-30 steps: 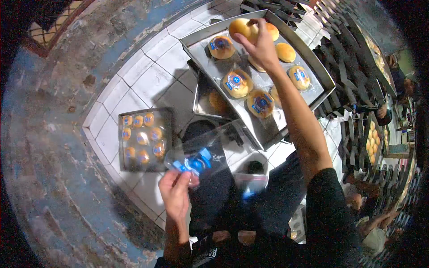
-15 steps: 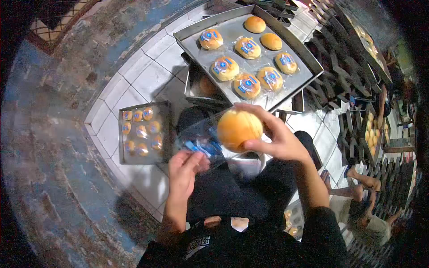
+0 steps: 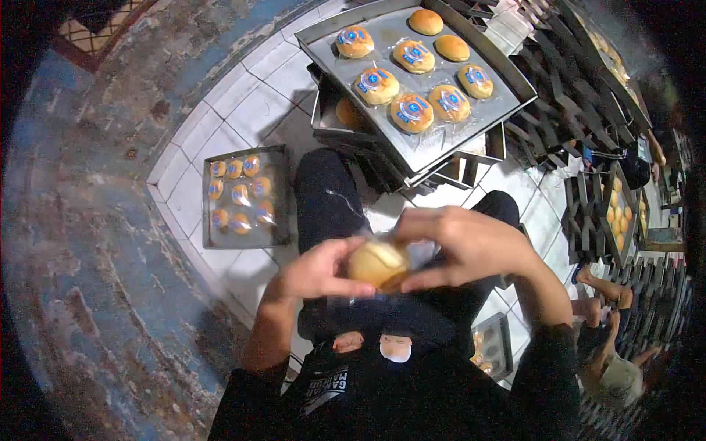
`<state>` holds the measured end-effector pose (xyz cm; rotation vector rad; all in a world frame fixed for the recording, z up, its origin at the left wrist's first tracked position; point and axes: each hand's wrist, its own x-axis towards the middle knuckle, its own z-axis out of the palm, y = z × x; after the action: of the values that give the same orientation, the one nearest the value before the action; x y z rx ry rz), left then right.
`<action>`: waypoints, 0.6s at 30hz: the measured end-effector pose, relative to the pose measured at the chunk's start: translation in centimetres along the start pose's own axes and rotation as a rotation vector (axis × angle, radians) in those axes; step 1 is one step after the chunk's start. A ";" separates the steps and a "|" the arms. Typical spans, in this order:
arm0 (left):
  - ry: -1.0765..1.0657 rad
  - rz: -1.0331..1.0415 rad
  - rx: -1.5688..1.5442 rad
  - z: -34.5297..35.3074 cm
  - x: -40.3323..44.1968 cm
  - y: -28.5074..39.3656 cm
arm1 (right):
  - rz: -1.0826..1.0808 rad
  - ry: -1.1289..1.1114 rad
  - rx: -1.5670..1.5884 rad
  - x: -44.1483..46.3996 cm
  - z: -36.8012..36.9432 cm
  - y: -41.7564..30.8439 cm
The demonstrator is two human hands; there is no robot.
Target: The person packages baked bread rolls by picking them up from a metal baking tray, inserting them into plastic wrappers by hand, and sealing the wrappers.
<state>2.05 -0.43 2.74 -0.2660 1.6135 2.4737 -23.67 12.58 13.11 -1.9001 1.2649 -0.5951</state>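
The person sits with both hands drawn together over the lap, and between them is a round golden bun (image 3: 377, 264). The left hand (image 3: 323, 272) grips it from one side, thumb low along its edge; the right hand (image 3: 467, 246) has hold of the other side, thumb underneath and fingers arched over the top. A smear of clear plastic film (image 3: 419, 253) shows just by the right fingers, too blurred for me to tell how much of the bun it covers.

Ahead of the right hand, a large metal tray (image 3: 386, 29) carries six buns in clear, blue-printed wrappers (image 3: 377, 86) and, at its far end, two bare buns (image 3: 452, 48). Another tray (image 3: 322, 117) sits partly hidden below it, ahead of both hands, with a bun showing inside. Forward and to the left of the left hand, a smaller-looking tray (image 3: 254, 239) on the white tiles (image 3: 173, 191) holds nine wrapped buns. Well off to the right of the right hand, dark stacked trays (image 3: 551, 81) rise, and another person's bare leg (image 3: 614, 294) is visible.
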 end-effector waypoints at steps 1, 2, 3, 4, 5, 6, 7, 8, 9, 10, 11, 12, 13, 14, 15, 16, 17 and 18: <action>-0.002 -0.005 -0.003 0.0 0.2 -0.3 | -0.023 -0.057 0.046 0.3 0.5 -0.4; -0.043 -0.028 0.011 -0.2 0.5 -0.8 | -0.047 -0.113 0.093 0.6 1.0 -0.7; -0.086 -0.049 0.027 -0.4 0.8 -1.4 | -0.042 -0.111 0.096 0.7 1.1 -0.6; -0.091 -0.051 0.026 -0.3 1.1 -1.9 | 0.008 -0.185 0.053 0.9 0.7 -0.3; -0.005 0.035 -0.020 -0.2 1.5 -2.3 | 0.057 -0.258 0.007 1.1 0.3 -0.1; 0.083 0.122 -0.065 0.0 1.9 -2.4 | 0.058 -0.256 0.006 1.2 -0.2 0.2; 0.179 0.153 -0.110 0.4 1.9 -1.7 | 0.078 -0.196 -0.191 1.2 -0.7 0.4; 0.174 0.156 -0.107 0.5 2.1 -2.0 | 0.099 -0.135 -0.390 1.2 -1.1 0.5; 0.420 0.137 -0.205 0.7 2.1 -2.9 | 0.050 -0.015 -0.567 1.2 -0.3 1.0; 0.669 0.114 -0.304 0.9 2.3 -3.5 | -0.002 0.104 -0.739 1.3 0.8 1.0; 0.654 0.054 -0.521 0.9 2.8 -3.8 | -0.007 0.158 -0.818 1.6 2.0 0.4; 0.462 0.094 -0.790 0.5 3.2 -3.1 | 0.022 0.046 -0.884 2.1 4.1 1.2; 0.366 0.182 -1.072 0.0 4.2 -3.5 | -0.054 0.078 -0.858 2.5 5.4 0.9; 0.260 0.276 -1.349 -0.5 5.2 -4.0 | -0.132 0.110 -0.828 2.9 6.6 0.4; 0.446 0.265 -1.129 -0.2 5.4 -2.9 | -0.149 0.143 -0.773 3.1 7.3 -0.7; 0.372 0.408 -1.152 0.3 5.6 -2.1 | -0.201 0.194 -0.647 3.2 8.0 -0.7; 0.389 0.436 -1.149 0.3 5.6 -1.4 | -0.141 0.174 -0.514 3.1 8.2 -0.9; 0.402 0.463 -1.143 0.2 5.6 -1.0 | -0.079 0.155 -0.385 3.3 8.0 -1.2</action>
<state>-3.16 0.39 0.56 -0.5934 0.0962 3.6141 -15.87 12.54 9.14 -2.2641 1.4932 -0.5802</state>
